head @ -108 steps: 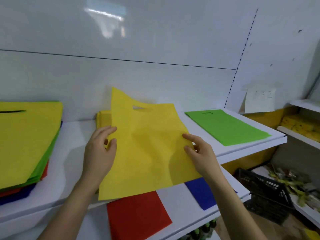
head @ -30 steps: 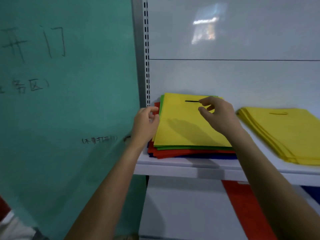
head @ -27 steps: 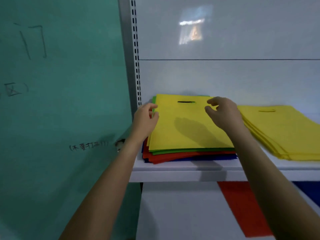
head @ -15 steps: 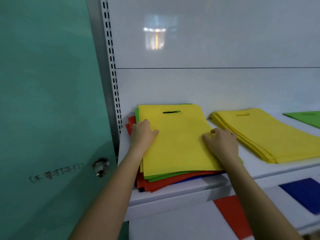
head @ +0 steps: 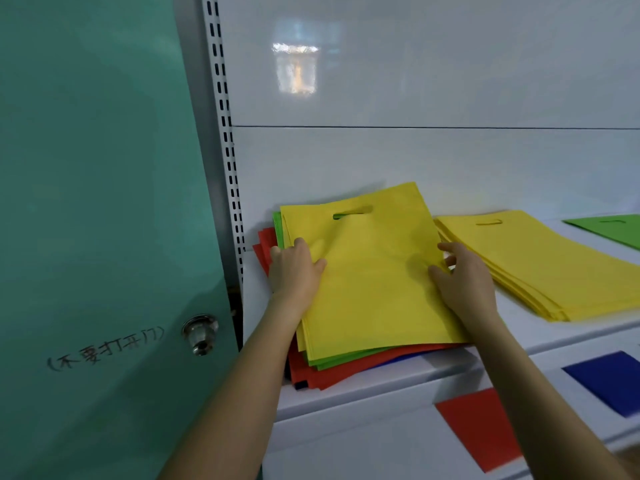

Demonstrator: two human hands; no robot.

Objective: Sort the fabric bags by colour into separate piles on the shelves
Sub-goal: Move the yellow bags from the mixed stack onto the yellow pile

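Note:
A mixed pile (head: 332,372) of yellow, green, red and blue fabric bags lies at the left end of the upper shelf (head: 381,386). Its top yellow bag (head: 374,282) is tilted, with its far right corner lifted off the pile. My left hand (head: 294,275) grips this bag's left edge, thumb on top. My right hand (head: 462,282) holds its right edge, thumb on the fabric and fingers past the edge. To the right on the same shelf lie a sorted yellow pile (head: 554,265) and a green bag (head: 616,230).
A red bag (head: 478,431) and a blue bag (head: 609,379) lie on the lower shelf (head: 381,441). A green door (head: 97,202) with a metal knob (head: 201,332) stands close on the left, beside the slotted shelf upright (head: 225,133). A white back panel closes the shelf.
My view swung from the yellow pile to the mixed pile. Both hands came down onto the top yellow bag's side edges, and its far corner has now risen off the pile.

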